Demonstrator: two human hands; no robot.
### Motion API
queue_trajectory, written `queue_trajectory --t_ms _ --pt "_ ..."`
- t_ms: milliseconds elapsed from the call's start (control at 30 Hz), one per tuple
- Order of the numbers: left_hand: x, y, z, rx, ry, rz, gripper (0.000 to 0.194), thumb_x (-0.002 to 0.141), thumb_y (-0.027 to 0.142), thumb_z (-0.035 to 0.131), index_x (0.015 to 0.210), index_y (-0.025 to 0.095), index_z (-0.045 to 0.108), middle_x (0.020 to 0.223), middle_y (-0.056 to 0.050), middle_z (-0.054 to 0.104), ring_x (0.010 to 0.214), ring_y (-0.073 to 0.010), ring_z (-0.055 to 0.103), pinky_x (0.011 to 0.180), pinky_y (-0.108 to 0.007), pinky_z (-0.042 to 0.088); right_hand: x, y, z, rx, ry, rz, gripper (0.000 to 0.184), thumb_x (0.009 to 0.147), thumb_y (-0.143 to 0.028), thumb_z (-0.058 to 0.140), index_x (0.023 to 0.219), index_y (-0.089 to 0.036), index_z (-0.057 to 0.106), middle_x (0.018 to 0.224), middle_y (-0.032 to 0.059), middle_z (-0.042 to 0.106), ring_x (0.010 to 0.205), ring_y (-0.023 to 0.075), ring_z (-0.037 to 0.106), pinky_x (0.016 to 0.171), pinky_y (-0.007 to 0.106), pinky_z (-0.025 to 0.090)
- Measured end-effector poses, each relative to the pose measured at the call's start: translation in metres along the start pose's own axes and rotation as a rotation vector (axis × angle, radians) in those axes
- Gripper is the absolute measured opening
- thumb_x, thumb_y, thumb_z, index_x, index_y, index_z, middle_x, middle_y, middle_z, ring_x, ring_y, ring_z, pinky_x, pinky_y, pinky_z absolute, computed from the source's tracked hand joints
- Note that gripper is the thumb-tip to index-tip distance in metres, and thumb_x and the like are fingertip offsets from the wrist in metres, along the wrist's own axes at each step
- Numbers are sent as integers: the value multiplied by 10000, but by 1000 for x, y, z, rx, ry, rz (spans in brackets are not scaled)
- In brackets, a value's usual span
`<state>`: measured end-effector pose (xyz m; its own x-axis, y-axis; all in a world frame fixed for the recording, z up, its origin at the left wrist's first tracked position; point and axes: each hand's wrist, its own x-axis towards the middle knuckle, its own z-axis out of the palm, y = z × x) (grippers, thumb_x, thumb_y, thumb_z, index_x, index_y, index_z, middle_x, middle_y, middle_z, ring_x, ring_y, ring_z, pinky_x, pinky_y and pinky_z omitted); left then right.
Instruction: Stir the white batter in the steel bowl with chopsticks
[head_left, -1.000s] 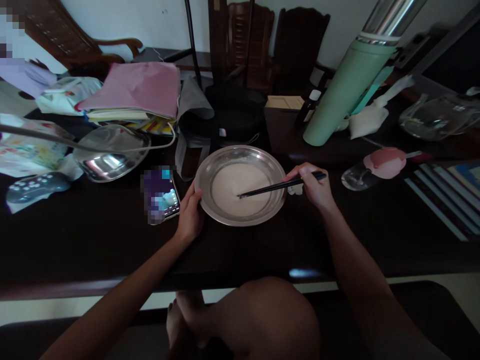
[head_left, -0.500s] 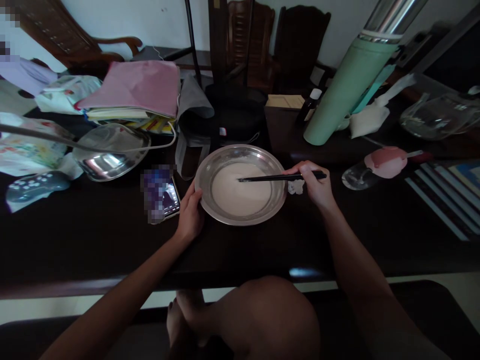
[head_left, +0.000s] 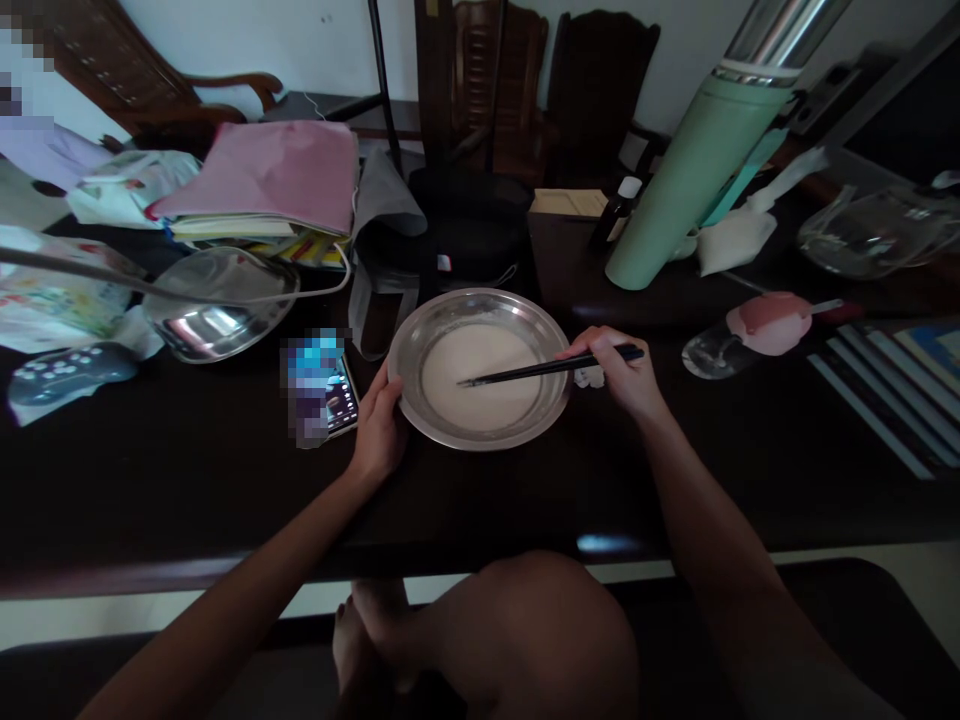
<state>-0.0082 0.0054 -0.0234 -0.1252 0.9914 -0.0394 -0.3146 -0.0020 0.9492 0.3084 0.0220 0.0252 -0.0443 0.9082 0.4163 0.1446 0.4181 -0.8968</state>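
A round metal bowl (head_left: 553,408) stands on the dark table before me, holding a pale, milky mixture (head_left: 487,350). Its left rim is gripped by my left hand (head_left: 380,428), thumb on the edge and the other fingers partly hidden underneath. My right hand (head_left: 621,372) is closed around black chopsticks (head_left: 532,369), which reach over the right rim. Their tips touch or dip into the mixture left of its centre. A small crumpled white thing (head_left: 590,377) lies beneath my right hand, beside the bowl.
A phone (head_left: 343,400) lies left of the bowl, near a shiny metal lid or basin (head_left: 217,325) and a game controller (head_left: 73,372). A tall green thermos (head_left: 686,185), a pink-topped cup (head_left: 769,325) and a glass pot (head_left: 870,240) stand rightward. Books (head_left: 885,400) lie far right.
The chopstick tips have swept left and toward me through the mixture, and my right hand has shifted slightly left. My left hand keeps its place on the bowl's rim.
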Motion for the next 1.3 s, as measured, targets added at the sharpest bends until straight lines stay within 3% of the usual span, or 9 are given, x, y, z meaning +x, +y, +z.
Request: queue_trajectory --t_ms 167,333,500,633,800,967,1133,1300 --pt "0 0 0 -3 13 -16 570 841 441 737 1362 211 725 1356 -91 769 1378 -336 649 1185 -442 507 0 0 0 -20 85 14 412 963 -625 697 812 -272 847 821 33 845 776 196 803 741 322 645" --pt "0 0 0 30 5 -1 541 854 424 727 1345 198 728 1343 -89 773 1380 -321 646 1207 -430 486 0 0 -1 -11 0 -11 413 949 -630 713 811 -266 851 816 31 841 805 195 804 768 311 640" --pt "0 1 0 6 11 -7 559 831 442 752 1335 201 738 1350 -94 772 1349 -332 667 1190 -435 504 0 3 -2 -2 108 -5 433 965 -626 692 789 -261 843 786 32 835 714 181 776 676 301 627" --pt "0 1 0 5 9 5 535 832 413 748 1322 198 742 1347 -89 774 1344 -336 671 1165 -422 525 0 3 -2 -14 7 -5 408 957 -624 705 821 -269 853 826 35 840 796 201 800 763 328 650" --pt "0 1 0 -28 8 -20 509 831 400 753 1301 205 744 1343 -77 778 1339 -318 676 1181 -416 514 0 3 -2 1 92 -22 410 986 -590 687 806 -261 853 809 37 839 746 174 789 697 288 622" --pt "1 -1 -1 -64 47 -24 472 792 379 792 1229 203 764 1310 -72 789 1363 -323 659 1171 -403 524 -1 2 -1 -25 -31 -19 379 982 -585 694 859 -269 863 850 37 840 825 190 798 768 309 636" --pt "2 -4 -2 -30 8 -15 517 838 433 756 1301 204 734 1328 -86 779 1340 -340 671 1162 -454 531 -1 2 -1 -10 78 -7 424 987 -603 675 817 -257 852 815 41 837 768 192 794 709 311 635" --pt "2 -2 -2 -17 9 -15 487 849 397 743 1293 195 731 1346 -89 769 1349 -336 668 1175 -436 518 -1 2 0 -23 -40 -14 388 968 -608 701 853 -276 864 846 32 842 824 193 796 782 318 640"
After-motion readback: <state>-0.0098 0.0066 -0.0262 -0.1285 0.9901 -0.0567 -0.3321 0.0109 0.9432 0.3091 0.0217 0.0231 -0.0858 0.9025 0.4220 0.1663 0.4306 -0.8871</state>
